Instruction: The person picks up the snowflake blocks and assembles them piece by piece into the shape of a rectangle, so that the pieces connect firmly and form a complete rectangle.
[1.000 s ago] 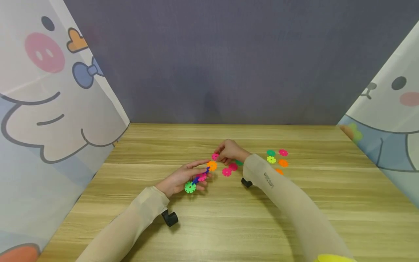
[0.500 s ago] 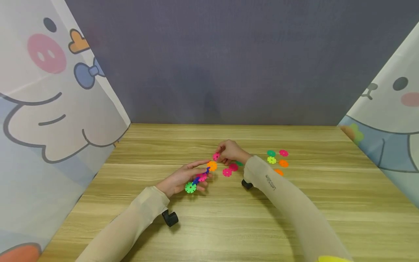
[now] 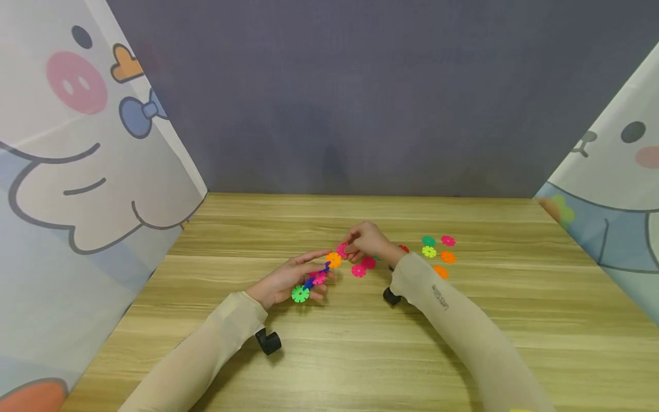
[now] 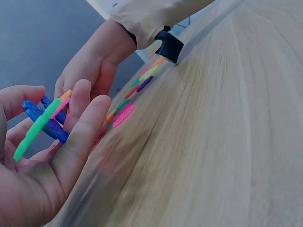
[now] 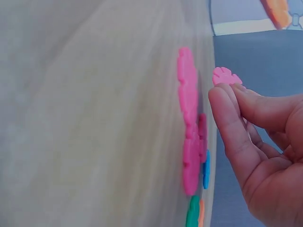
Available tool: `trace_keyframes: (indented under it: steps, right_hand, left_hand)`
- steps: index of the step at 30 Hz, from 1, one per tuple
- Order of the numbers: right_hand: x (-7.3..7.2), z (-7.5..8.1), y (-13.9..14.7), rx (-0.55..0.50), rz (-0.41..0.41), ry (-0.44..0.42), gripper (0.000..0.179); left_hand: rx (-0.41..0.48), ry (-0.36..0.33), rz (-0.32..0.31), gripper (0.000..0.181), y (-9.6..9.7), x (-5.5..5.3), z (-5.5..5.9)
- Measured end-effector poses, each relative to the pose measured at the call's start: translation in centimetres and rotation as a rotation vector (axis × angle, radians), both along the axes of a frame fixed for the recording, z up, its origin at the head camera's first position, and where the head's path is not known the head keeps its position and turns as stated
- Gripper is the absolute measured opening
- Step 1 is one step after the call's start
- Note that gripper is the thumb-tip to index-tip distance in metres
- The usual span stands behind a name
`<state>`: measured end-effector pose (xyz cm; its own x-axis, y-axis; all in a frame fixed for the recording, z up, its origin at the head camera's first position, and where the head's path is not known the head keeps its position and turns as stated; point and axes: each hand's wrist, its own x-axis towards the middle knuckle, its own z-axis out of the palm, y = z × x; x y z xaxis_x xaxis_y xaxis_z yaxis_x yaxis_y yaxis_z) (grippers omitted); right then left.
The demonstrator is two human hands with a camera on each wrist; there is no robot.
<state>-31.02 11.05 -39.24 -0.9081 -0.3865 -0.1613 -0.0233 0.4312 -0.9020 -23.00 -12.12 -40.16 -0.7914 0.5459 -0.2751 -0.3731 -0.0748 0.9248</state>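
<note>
My left hand [image 3: 285,280] holds a slanting chain of notched plastic discs, its thumb and fingers around the middle. A green disc [image 3: 300,294] sits at the near end, followed by blue discs with a pink disc [image 3: 318,278] between them. At the far end is an orange disc [image 3: 333,260]. Between thumb and fingertips my right hand [image 3: 369,241] pinches another pink disc [image 5: 225,75], held up off the table. In the head view this disc lies right beside the orange one; whether they touch I cannot tell.
Two loose pink discs [image 3: 358,270] lie on the wooden table [image 3: 329,355] below my right hand. Farther right are several more, among them a yellow disc [image 3: 429,252] and an orange disc [image 3: 448,257]. A grey panel [image 3: 329,103] stands behind the table.
My right hand has shifted slightly right and nearer, bringing the pinched pink disc closer to the orange one. A red disc now shows beyond the right wrist. My left hand stays nearly still.
</note>
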Motion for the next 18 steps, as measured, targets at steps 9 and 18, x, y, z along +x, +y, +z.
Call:
trace_keyframes:
  steps: [9, 18]
  right_hand:
    - [1.0, 0.5, 1.0, -0.052, -0.022, 0.013, 0.012]
    - [2.3, 0.6, 2.0, -0.122, 0.002, 0.056, 0.014]
  left_hand:
    - [-0.005, 0.019, -0.008, 0.053, 0.1, -0.1, -0.1]
    - [-0.009, 0.023, -0.016, 0.052, 0.4, -0.2, -0.2]
